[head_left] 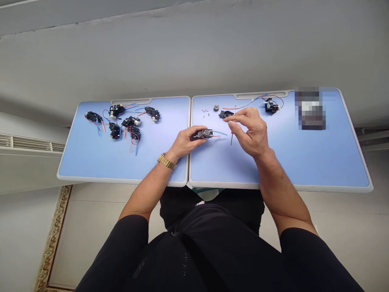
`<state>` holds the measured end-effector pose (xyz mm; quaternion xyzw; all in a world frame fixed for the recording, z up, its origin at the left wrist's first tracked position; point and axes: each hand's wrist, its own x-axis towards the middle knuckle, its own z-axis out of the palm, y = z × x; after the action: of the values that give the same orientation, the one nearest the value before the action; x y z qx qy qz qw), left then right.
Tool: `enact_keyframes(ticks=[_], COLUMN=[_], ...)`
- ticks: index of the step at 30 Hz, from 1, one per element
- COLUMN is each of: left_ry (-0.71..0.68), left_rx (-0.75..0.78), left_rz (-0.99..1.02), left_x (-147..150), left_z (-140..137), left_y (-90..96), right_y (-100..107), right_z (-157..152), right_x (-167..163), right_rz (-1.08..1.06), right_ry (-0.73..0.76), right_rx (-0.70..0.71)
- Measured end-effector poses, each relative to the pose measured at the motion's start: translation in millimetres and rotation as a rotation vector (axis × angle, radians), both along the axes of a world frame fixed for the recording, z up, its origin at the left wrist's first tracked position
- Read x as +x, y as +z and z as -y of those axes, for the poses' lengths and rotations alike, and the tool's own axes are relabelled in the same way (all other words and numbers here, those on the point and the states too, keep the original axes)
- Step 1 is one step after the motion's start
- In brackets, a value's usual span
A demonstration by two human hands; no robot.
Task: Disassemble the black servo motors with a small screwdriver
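My left hand (184, 142) is closed around a small black pump assembly (207, 133), its round face turned up. A blue and a pink tube stick out of its right end. To the right, my right hand (252, 132) is raised, thumb and forefinger bent toward each other. A thin screwdriver (231, 140) with a bit of red near its top hangs down from this hand; most of its handle is hidden by the fingers. Just beyond the right fingertips lies a black plastic cover (225, 114). Whether a fingertip touches the cover I cannot tell.
A round metal part (216, 108) and several tiny screws (205, 110) lie beyond my left hand. Another black assembly (270, 106) with wires and tubes is at back right, near a pixelated item (311, 111). Several similar assemblies (114, 130) lie on the left blue tabletop (91, 162).
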<state>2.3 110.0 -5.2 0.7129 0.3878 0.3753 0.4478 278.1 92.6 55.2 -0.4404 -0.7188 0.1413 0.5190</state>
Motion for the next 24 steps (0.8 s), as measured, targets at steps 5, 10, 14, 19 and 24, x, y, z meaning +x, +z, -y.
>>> enact_keyframes(ticks=[5, 10, 14, 19, 24], left_ry=[0.053, 0.066, 0.052, 0.025, 0.025], left_rx=[0.058, 0.075, 0.083, 0.068, 0.022], left_rz=[-0.042, -0.038, -0.008, 0.038, 0.068], left_x=[1, 1, 2, 5, 6], left_z=[0, 1, 3, 4, 4], left_y=[-0.2, -0.5, 0.7, 2.9, 4.3], right_y=[-2, -9, -10, -8, -7], right_z=[5, 5, 7, 7, 6], right_x=[-6, -12, -13, -13, -13], right_rz=[-0.292, -0.456, -0.446, -0.458, -0.443], right_ry=[-0.005, 0.062, -0.005, -0.028, -0.039], right_rx=[-0.021, -0.088, -0.063, -0.025, -0.018])
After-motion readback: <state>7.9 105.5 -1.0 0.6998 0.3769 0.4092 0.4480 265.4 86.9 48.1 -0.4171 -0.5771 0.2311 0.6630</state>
